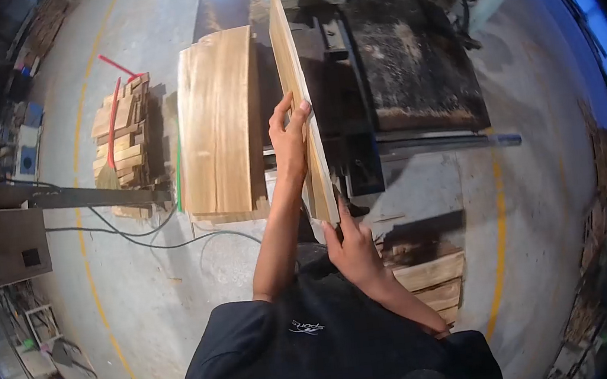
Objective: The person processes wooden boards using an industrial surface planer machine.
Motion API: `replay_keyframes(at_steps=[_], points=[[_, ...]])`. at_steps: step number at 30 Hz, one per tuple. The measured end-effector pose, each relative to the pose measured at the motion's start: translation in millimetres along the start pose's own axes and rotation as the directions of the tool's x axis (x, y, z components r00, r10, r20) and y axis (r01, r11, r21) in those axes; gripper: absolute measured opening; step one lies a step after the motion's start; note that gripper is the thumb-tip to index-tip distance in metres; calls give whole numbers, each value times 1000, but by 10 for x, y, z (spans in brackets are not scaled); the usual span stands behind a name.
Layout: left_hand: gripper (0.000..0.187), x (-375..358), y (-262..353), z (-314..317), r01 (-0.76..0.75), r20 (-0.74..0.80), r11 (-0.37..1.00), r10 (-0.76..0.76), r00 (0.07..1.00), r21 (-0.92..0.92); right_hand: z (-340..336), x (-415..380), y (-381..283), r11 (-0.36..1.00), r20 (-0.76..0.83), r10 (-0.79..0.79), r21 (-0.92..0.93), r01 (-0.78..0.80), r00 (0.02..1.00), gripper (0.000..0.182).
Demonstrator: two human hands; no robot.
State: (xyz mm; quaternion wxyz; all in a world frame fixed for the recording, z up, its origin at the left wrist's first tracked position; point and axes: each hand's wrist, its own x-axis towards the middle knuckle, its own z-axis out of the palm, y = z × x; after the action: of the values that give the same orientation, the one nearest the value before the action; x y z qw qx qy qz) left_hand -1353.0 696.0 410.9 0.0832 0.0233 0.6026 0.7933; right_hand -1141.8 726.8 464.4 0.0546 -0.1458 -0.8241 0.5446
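A long wooden board [287,56] is held up on its edge in front of me, its narrow side facing upward. My left hand [290,135] grips it around the middle, thumb over the top edge and fingers on the left face. At the near end, my right hand [353,247] is closed on the board's lower corner; some of its fingers are hidden behind the wood. Just left of the board lies a stack of wide wooden boards [217,124]. A machine with a dark, worn table [416,57] stands to the right.
Scrap wood pieces [121,135] are piled at the left with a red-handled broom [115,125]. A cable [153,245] crosses the floor on the left. More boards [433,276] lie low at my right. A metal beam [79,194] juts in from the left.
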Motion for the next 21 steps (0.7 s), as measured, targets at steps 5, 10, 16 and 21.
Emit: replay_keyframes(at_steps=[5,10,16,21], points=[[64,-292,-876,-263,-115,71,654,93,993,747,349,128,779,985,-103,154,99,-144,983,49],[69,-440,-1079,-531,-254,150,351,297,943,901,631,621,1511,664,96,312,689,-289,945,38],[69,-418,-914,-481,-70,18,243,211,977,967,798,847,1598,305,126,442,910,-281,888,25],[70,-325,-1014,-400,-104,20,273,295,955,956,867,761,1661,239,152,581,907,-347,799,14]])
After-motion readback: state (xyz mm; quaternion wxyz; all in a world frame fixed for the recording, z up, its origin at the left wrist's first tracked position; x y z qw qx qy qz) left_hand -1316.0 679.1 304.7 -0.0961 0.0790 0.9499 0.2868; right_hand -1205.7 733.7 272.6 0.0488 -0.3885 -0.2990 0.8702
